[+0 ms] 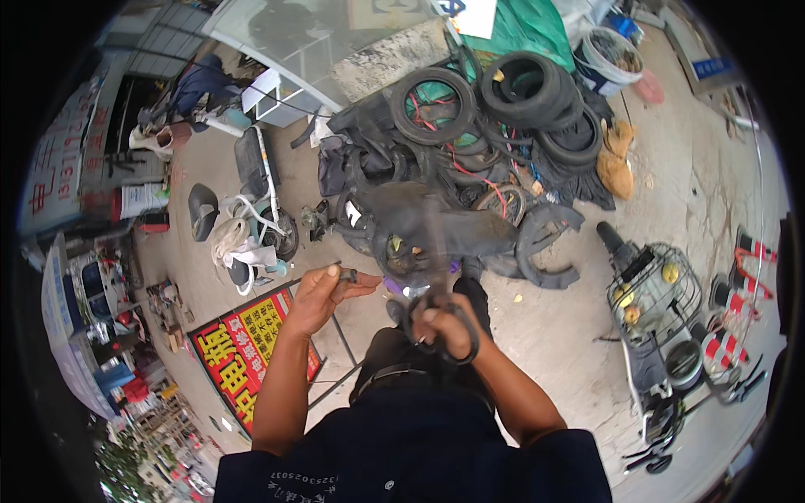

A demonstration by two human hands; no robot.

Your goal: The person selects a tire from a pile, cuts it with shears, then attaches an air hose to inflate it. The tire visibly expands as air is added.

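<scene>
My left hand [323, 293] pinches a small dark piece [347, 275], seemingly rubber, between thumb and fingers. To its right, my right hand [440, 329] is closed round the dark looped handles of large scissors [463, 339]; their blades point up and are blurred by motion. Just beyond both hands lies a heap of black rubber, with a torn tube or casing [474, 230] and a curved cut tire piece [537, 256]. My feet show below the heap, between my hands.
Stacked tires [516, 67], a green sheet [545, 29], a bucket [604, 80] and a tan dog-like shape [616, 168] lie farther off. A white bicycle-like vehicle [264, 201] stands left, a red-yellow sign [218, 360] lower left, a scooter with basket [654, 302] right, beside striped cones [725, 352].
</scene>
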